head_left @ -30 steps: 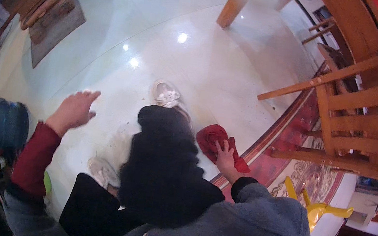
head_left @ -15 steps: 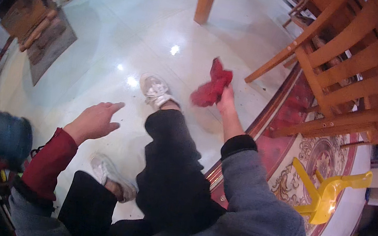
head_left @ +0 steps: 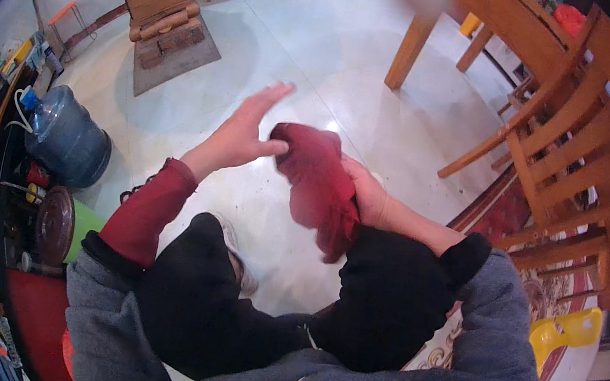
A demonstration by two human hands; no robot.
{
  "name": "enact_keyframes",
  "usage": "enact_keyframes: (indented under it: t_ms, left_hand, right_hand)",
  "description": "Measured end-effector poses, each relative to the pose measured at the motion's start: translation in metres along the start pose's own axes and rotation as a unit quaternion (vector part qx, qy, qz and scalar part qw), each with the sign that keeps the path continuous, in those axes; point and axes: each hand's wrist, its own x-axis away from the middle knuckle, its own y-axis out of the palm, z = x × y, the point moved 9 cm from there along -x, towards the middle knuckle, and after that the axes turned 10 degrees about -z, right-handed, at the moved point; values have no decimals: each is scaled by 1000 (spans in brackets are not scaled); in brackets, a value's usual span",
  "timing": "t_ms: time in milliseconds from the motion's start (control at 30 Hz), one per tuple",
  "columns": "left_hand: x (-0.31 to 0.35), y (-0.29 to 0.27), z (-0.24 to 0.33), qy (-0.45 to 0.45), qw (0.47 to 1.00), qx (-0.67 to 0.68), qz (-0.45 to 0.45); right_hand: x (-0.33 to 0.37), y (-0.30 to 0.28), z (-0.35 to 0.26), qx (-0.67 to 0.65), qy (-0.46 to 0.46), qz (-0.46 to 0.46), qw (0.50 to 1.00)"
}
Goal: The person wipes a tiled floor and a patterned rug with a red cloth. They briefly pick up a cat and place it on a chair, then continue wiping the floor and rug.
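Observation:
My right hand (head_left: 369, 191) grips a crumpled dark red cloth (head_left: 313, 176), which hangs above my knees. Beside its upper left end is my left hand (head_left: 238, 137), fingers stretched out and blurred at the tips. The left thumb lies at the edge of the cloth, and I cannot tell whether it presses on it. A similar red cover (head_left: 152, 211) wraps my left forearm, while the right forearm shows bare skin up to its dark cuff. One light shoe (head_left: 248, 281) shows partly below my left arm; the other is mostly hidden.
To the left stand a large blue water bottle (head_left: 70, 136) and a green bin (head_left: 85, 227) by a cluttered shelf. A wooden chair (head_left: 596, 139) and a table leg (head_left: 411, 52) rise on the right. A yellow plastic stool (head_left: 564, 332) is at the lower right.
The red cloth and my right hand have come closer to my body. My left hand has moved right, up to the cloth. The view has shifted, showing more of the left side.

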Motion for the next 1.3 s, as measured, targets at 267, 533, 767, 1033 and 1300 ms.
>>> enact_keyframes:
  t_ms: [267, 533, 767, 1033, 1300]
  left_hand:
    - [20, 84, 13, -167, 964, 173, -114]
    - [53, 69, 28, -249, 958, 141, -29]
    - [67, 120, -20, -314, 935, 23, -165]
    - [70, 146, -131, -317, 926, -116, -170]
    - [60, 135, -164, -265, 902, 333, 71]
  right_hand:
    - [77, 24, 20, -296, 57, 76, 950]
    - [78, -11, 26, -48, 52, 173, 982]
    - [64, -50, 73, 208, 23, 280, 937]
    - [50, -116, 130, 323, 136, 249, 903]
    - [12, -136, 82, 472, 36, 79, 877]
